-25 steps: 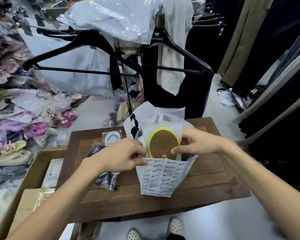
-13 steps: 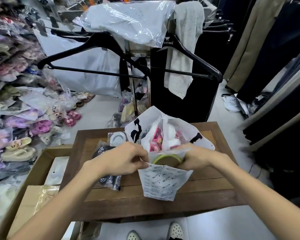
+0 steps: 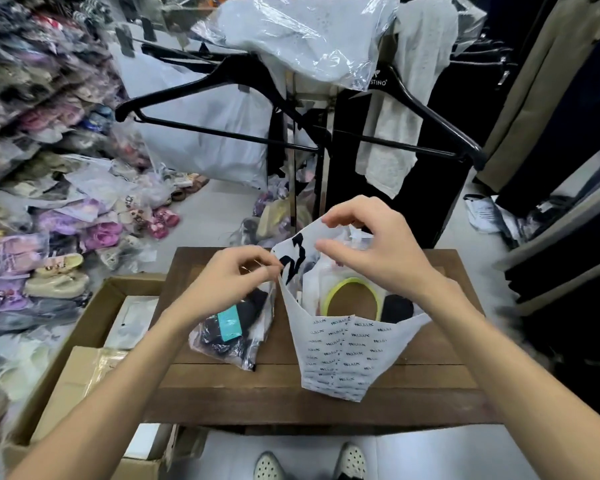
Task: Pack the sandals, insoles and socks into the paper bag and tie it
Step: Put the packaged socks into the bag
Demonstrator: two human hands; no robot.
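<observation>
A white printed paper bag [image 3: 340, 351] stands open on the wooden table [image 3: 326, 407]. Inside it I see an insole with a yellow-green rim [image 3: 352, 297] in clear wrap, pushed down below the bag's front edge. My left hand [image 3: 229, 282] pinches the bag's left rim. My right hand [image 3: 374, 251] is over the bag's far rim, fingers pinching its top edge. A clear packet of dark socks with a teal label [image 3: 232, 327] lies on the table just left of the bag, partly under my left hand.
Open cardboard boxes [image 3: 84, 341] sit on the floor left of the table. Bagged sandals [image 3: 66, 237] are heaped at the far left. Black hangers [image 3: 222, 98] and hung clothes stand behind the table. My shoes [image 3: 309, 462] show below the table's front edge.
The insole has gone down into the bag. My right hand let go of it and rose to the bag's far rim. My left hand shifted along the left rim.
</observation>
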